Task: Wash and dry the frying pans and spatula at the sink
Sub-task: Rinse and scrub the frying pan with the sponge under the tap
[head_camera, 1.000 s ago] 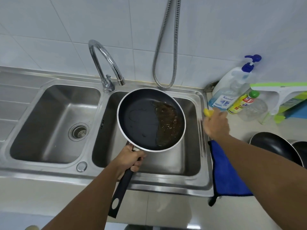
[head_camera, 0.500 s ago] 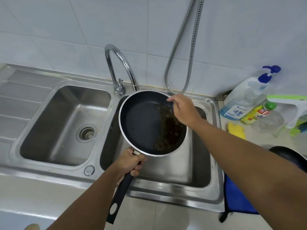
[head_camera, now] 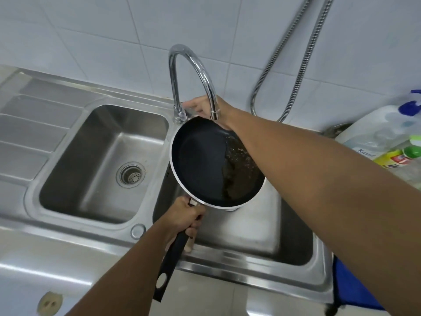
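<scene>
A black frying pan [head_camera: 200,160] with a silver rim hangs tilted over the right sink basin [head_camera: 273,224], brown greasy residue pooled on its right side. My left hand [head_camera: 182,217] grips the pan's black handle [head_camera: 170,263] close to the rim. My right hand [head_camera: 224,110] reaches across above the pan to the base of the chrome tap [head_camera: 182,53], fingers stretched out toward the small lever there; the spout hides part of the hand. No water is running. No spatula or other pan is in view.
The left basin [head_camera: 102,156] with its drain lies beside a ribbed drainboard. A metal shower hose [head_camera: 296,65] hangs on the tiled wall. A blue-pump soap bottle [head_camera: 376,133] and a green-capped bottle [head_camera: 396,156] stand at right. A blue cloth [head_camera: 350,283] drapes over the counter edge.
My right hand has travelled from the counter at right, across the pan, to the tap base. The view has moved closer and leftward; the pan stays held over the right basin.
</scene>
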